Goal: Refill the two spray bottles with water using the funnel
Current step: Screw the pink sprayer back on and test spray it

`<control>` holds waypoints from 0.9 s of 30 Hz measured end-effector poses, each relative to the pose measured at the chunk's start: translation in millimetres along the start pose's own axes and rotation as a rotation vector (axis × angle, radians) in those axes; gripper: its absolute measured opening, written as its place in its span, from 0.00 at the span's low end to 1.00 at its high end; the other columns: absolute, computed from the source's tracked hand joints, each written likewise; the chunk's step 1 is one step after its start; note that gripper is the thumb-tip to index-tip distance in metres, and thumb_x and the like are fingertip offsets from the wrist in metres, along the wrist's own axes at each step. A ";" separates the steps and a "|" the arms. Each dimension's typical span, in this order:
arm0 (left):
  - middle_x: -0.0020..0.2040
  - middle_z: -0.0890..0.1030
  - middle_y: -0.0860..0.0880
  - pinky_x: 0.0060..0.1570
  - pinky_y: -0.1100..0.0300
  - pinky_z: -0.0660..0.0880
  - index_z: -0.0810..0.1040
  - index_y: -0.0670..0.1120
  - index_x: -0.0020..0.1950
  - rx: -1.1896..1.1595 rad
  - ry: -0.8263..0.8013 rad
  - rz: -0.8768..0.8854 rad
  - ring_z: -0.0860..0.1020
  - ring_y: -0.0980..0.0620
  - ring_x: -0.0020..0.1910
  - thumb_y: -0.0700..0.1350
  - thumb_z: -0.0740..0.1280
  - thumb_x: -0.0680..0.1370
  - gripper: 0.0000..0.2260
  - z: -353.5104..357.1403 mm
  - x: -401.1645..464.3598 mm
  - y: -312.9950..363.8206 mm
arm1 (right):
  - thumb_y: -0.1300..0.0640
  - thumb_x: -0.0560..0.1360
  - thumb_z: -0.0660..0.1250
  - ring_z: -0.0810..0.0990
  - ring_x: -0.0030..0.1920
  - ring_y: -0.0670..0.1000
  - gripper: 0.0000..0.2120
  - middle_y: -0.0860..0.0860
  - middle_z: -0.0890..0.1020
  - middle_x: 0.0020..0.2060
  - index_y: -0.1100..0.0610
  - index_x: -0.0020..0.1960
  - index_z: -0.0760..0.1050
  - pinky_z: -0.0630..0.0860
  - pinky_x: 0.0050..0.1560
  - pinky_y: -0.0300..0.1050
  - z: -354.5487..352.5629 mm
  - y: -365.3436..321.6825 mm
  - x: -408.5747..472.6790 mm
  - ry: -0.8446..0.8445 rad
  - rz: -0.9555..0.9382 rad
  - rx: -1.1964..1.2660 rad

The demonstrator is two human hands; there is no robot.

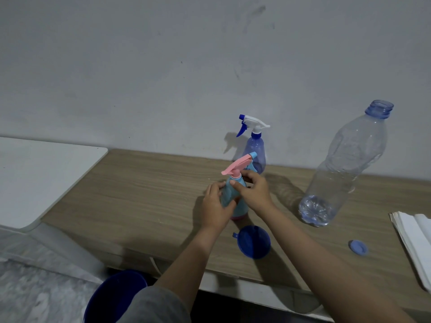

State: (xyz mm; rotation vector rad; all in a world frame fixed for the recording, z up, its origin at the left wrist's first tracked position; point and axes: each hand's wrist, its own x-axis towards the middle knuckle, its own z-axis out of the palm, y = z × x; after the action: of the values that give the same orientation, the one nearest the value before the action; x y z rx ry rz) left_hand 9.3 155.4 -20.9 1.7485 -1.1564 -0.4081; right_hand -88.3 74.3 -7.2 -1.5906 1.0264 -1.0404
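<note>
A light-blue spray bottle [229, 194] with a pink trigger head stands on the wooden tabletop [140, 194]. My left hand [215, 206] grips its body. My right hand [253, 192] holds its neck just under the pink head. Behind it, near the wall, stands a translucent blue spray bottle [255, 148] with a white and blue trigger head on. A blue funnel [253, 241] lies on the table in front of the held bottle. To the right stands a large clear water bottle [345, 169], uncapped, with a little water at its bottom.
The large bottle's blue cap [358, 247] lies on the table at the right. A stack of white paper [415, 243] sits at the right edge. A white surface [42, 178] adjoins the table on the left. A blue bucket [114, 297] stands below the front edge.
</note>
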 end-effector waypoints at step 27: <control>0.60 0.78 0.52 0.45 0.66 0.70 0.70 0.51 0.66 0.064 -0.191 -0.081 0.77 0.52 0.58 0.44 0.77 0.66 0.31 -9.5 4.5 -6.4 | 0.49 0.68 0.74 0.75 0.58 0.55 0.33 0.53 0.70 0.59 0.56 0.67 0.62 0.78 0.52 0.59 31.9 -13.9 -5.6 0.309 -0.047 -0.261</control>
State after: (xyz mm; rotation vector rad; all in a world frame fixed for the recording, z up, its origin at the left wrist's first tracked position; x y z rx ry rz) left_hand 21.4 157.2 -20.8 1.8477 -1.2468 -0.6037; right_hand -57.7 90.5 -0.8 -1.7006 1.3852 -1.2516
